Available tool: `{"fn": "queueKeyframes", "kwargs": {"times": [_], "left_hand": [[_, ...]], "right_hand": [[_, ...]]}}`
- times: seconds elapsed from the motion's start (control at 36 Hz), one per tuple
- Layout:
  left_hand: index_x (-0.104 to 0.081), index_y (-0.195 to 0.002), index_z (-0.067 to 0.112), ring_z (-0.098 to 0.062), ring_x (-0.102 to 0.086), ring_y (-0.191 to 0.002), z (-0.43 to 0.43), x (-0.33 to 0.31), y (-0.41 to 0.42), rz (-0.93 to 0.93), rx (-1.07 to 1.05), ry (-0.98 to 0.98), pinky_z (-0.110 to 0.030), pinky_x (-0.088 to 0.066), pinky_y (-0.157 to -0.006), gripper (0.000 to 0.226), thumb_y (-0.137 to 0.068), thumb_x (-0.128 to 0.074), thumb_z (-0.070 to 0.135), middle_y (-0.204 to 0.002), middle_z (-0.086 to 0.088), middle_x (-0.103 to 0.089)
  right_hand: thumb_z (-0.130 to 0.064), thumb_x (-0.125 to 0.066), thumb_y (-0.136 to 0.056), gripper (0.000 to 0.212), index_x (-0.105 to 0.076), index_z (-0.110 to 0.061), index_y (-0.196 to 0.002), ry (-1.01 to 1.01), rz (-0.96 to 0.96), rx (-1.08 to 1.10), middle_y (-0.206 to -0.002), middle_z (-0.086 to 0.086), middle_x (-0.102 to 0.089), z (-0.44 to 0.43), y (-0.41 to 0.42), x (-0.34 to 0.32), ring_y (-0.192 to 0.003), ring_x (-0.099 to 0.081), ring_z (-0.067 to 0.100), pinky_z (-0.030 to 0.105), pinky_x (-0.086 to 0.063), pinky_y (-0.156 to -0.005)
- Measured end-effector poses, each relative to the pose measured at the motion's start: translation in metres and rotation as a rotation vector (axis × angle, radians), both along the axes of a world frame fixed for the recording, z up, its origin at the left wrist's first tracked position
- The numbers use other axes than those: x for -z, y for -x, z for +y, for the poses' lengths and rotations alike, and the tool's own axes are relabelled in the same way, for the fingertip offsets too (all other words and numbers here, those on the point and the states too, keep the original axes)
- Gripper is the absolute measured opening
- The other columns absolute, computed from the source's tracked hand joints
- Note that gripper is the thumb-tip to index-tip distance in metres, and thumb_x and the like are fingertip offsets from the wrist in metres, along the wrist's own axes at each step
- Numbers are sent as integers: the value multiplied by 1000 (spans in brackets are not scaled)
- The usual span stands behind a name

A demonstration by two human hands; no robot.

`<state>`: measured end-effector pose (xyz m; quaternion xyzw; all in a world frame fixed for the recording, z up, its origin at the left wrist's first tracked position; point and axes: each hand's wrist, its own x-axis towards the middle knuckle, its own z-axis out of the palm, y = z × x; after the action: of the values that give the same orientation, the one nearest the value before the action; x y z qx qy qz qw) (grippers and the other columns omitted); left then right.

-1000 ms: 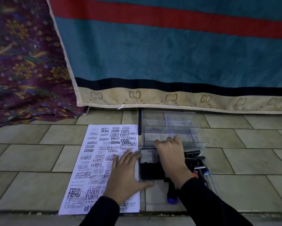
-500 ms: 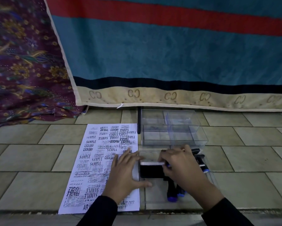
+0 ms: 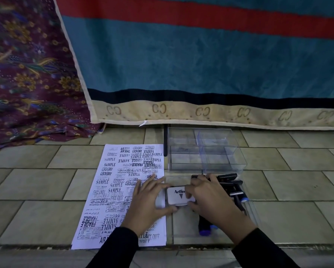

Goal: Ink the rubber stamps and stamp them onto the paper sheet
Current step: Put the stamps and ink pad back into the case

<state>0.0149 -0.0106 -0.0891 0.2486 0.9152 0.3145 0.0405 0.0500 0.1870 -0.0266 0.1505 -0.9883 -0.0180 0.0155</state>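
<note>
On the tiled floor (image 3: 36, 182) the Artline ink pad (image 3: 178, 196) lies closed, white lid up, just right of the paper sheet (image 3: 115, 192), which is crowded with black stamp prints. The left hand (image 3: 149, 202) lies flat on the sheet's right side, fingers spread, fingertips and thumb touching the pad's left edge. The right hand (image 3: 210, 200) covers the pad's right end, fingers curled over it. Black rubber stamps (image 3: 231, 182) lie in a clear tray (image 3: 253, 215) beside that hand, below an empty-looking clear box (image 3: 204, 151).
</note>
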Motion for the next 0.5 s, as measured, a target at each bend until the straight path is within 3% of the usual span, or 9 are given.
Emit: {"fn": "queueKeyframes", "kwargs": {"times": [0.06,0.14,0.19,0.39,0.5], "left_hand": [[-37,-124,55,6,-7,-143,0,2,1,1,-9,-19,-31,10,-117,75,-61,-31,95,-144,31,-28],[-41,-126,53,6,-11,-142,0,4,3,-8,-16,-57,-30,8,-116,79,-60,-30,95,-142,31,-30],[-45,-127,51,7,-12,-140,0,4,4,-17,-23,-69,-31,7,-117,85,-57,-31,97,-141,31,-31],[-40,-118,58,9,-15,-137,0,3,7,-48,-37,-69,-36,2,-119,77,-52,-35,97,-139,33,-32],[-38,-129,53,12,-11,-137,0,3,4,-49,-41,-94,-30,6,-118,84,-55,-43,94,-140,32,-32]], "right_hand": [[-36,-88,-37,36,-63,-31,-64,37,-28,13,-68,-9,-60,-1,1,-3,-68,-62,13,30,-51,-64],[-22,-71,-76,35,-62,-15,-109,119,-132,-33,-112,6,-58,-3,7,-5,-108,-52,24,33,-41,-91],[-24,-65,-83,44,-52,-13,-124,145,-192,-34,-121,7,-54,-5,10,-3,-115,-47,24,31,-40,-94],[-19,-69,-79,47,-51,-12,-122,144,-246,-37,-115,8,-56,-13,18,2,-110,-50,24,32,-44,-86],[-25,-70,-79,49,-50,-10,-122,175,-256,-40,-112,9,-56,-13,22,2,-107,-51,24,30,-42,-83]]}}
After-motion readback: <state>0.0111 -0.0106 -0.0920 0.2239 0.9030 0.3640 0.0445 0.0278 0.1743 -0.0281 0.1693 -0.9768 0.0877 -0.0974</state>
